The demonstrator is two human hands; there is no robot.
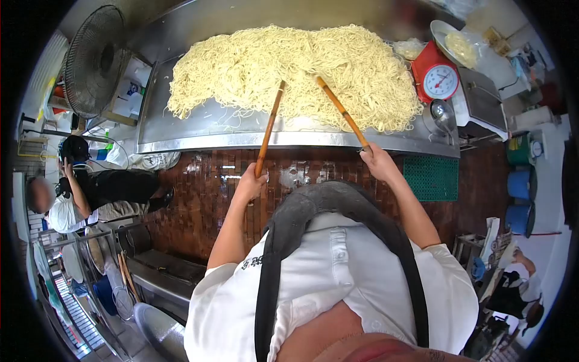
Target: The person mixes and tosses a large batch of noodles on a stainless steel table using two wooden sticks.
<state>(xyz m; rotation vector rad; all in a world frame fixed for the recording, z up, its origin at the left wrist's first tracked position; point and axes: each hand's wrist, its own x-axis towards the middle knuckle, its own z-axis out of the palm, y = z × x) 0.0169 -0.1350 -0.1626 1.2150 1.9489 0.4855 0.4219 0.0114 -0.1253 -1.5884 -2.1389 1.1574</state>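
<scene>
A wide heap of pale noodles covers much of the steel table. My left hand is closed round the lower end of a brown stick. That stick points up and slightly right, its tip at the noodles. The lower end of a second brown stick is gripped by my right hand. This one slants up and left, and its tip also meets the noodles. The two tips are a short way apart near the heap's middle.
Right of the noodles are a red scale, a metal ladle and a plate. A large fan stands at the left. One person is at the left, another at the lower right. A green mat lies on the floor.
</scene>
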